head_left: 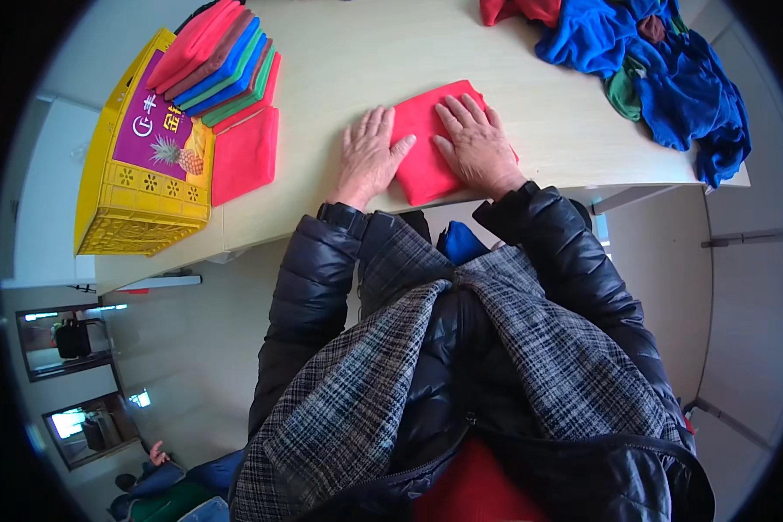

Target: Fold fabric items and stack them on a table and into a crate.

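Observation:
A red folded cloth lies flat on the pale table in front of me. My right hand rests palm down on its right part, fingers stretched out. At its left edge lies my left hand, flat with the fingers extended; its thumb reaches onto the cloth and the other fingers lie along the tabletop. Neither hand grips anything. To the left, a leaning stack of folded cloths in red, brown, blue and green stands beside a single red folded cloth.
A yellow plastic crate with a purple printed panel stands at the table's left end. Crumpled blue, red, green and brown cloths are heaped at the right end, partly over the edge. At lower left, another person's hand shows.

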### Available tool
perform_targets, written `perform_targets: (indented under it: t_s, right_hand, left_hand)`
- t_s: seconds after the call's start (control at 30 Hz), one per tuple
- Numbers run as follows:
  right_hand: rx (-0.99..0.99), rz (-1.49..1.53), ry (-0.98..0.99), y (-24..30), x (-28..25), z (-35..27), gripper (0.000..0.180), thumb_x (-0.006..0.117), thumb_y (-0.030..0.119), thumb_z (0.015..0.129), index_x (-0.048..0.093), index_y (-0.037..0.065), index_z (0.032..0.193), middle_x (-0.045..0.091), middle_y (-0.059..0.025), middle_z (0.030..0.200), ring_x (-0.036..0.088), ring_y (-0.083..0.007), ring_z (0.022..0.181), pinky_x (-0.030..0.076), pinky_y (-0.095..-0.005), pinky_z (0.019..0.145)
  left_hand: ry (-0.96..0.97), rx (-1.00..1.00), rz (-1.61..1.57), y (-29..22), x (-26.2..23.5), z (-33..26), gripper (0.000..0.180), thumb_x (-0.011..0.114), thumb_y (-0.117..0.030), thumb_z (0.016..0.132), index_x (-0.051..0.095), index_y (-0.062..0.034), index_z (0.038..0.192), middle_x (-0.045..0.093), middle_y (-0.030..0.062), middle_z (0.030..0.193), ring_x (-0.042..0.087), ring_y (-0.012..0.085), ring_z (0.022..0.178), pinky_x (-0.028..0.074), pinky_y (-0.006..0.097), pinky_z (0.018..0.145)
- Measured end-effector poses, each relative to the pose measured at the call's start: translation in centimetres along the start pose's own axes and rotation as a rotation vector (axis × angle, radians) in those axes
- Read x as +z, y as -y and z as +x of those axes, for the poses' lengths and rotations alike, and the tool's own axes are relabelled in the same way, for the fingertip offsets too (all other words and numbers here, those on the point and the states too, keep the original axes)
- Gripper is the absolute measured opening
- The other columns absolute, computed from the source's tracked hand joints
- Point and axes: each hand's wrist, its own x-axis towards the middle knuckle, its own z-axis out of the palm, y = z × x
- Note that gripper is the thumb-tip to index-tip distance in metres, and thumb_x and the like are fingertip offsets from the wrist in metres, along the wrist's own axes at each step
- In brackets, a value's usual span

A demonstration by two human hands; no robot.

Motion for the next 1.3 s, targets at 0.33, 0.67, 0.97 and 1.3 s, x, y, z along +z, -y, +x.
perform_targets:
  t_s: [0.33,0.67,0.97,1.3]
  right_hand:
    - [0.01,-0.017,-0.031,-0.5,0.3,-0.6,0.056,0.047,0.042,0.104,0.048,0.01,0.15,0.044,-0.0129,0.156,0.035,-0.0315,0.148,0.024,-0.051,0.122]
    - [-0.043,0.076,-0.04,0.8,0.0,0.7,0.057,0.052,0.039,0.102,0.048,0.007,0.149,0.044,-0.0146,0.156,0.035,-0.032,0.148,0.027,-0.0501,0.12]
    - [-0.022,-0.04,0.009,-0.1,1.6,-0.3,0.059,0.051,0.038,0.103,0.042,0.01,0.154,0.04,-0.011,0.16,0.029,-0.0313,0.151,0.024,-0.0493,0.121]
    - [0.038,-0.094,0.085,-0.3,1.5,0.3,0.062,0.045,0.041,0.105,0.035,0.01,0.157,0.036,-0.0131,0.162,0.028,-0.0294,0.153,0.023,-0.0462,0.122]
  left_hand:
    - [-0.128,0.318,-0.059,-5.7,-0.1,-5.6,0.075,0.056,-0.051,0.099,0.041,0.0012,0.151,0.039,0.0205,0.158,0.032,0.035,0.15,0.023,0.051,0.123]
    - [-0.294,0.356,0.069,-4.6,-0.9,-8.4,0.046,0.065,-0.018,0.092,0.06,0.0047,0.132,0.057,0.0237,0.139,0.049,0.0379,0.137,0.039,0.047,0.117]
    - [-0.24,0.386,0.663,-8.5,-1.2,-7.8,0.046,0.056,-0.019,0.088,0.062,0.0115,0.121,0.064,0.0308,0.12,0.063,0.0439,0.111,0.057,0.044,0.083]
    - [-0.199,0.307,0.858,-9.2,-0.1,-5.6,0.05,0.053,-0.024,0.095,0.057,0.0104,0.131,0.067,0.0307,0.112,0.069,0.0421,0.102,0.058,0.041,0.072]
